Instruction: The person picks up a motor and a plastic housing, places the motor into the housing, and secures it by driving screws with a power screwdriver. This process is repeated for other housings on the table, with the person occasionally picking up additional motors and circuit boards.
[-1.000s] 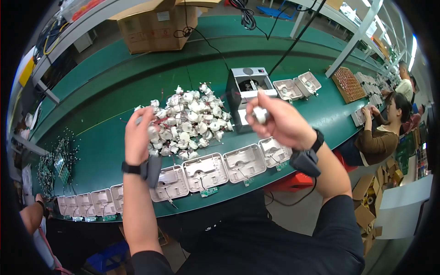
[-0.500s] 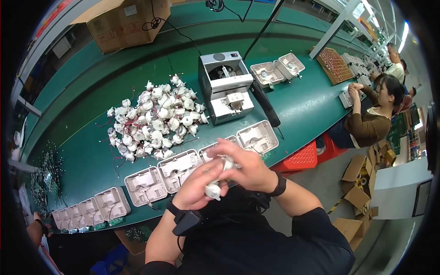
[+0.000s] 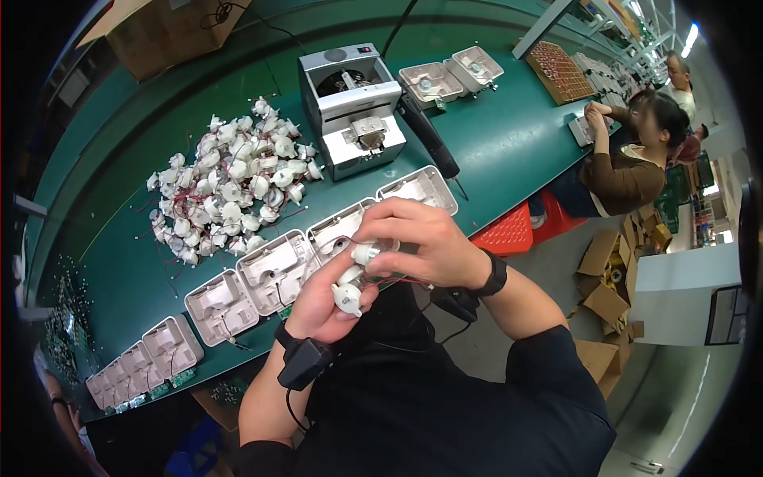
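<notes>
Above the near edge of the bench, my left hand (image 3: 316, 308) is closed around small white motor units, one of them a round white motor unit (image 3: 347, 299) showing at its fingertips. My right hand (image 3: 439, 245) curls over from the right, its fingers closed on another white motor unit (image 3: 366, 254) just above the left hand's ones. Red wires (image 3: 401, 280) trail to the right below the right hand. Behind the hands lie pale plastic housings (image 3: 274, 266) in a row, partly covered by my fingers. A large heap of white motor units (image 3: 226, 187) with red wires sits beyond them.
A grey screw feeder (image 3: 354, 151) stands mid-bench, with a black electric screwdriver (image 3: 431, 141) beside it. Two more housings (image 3: 435, 83) lie behind. Circuit boards with wires (image 3: 67, 322) are at far left. A co-worker (image 3: 636, 163) sits at right, near red stools (image 3: 505, 230).
My view has turned, so the bench sits further left and higher. My hands have moved slightly apart, exposing the white motor units and red wires between them.
</notes>
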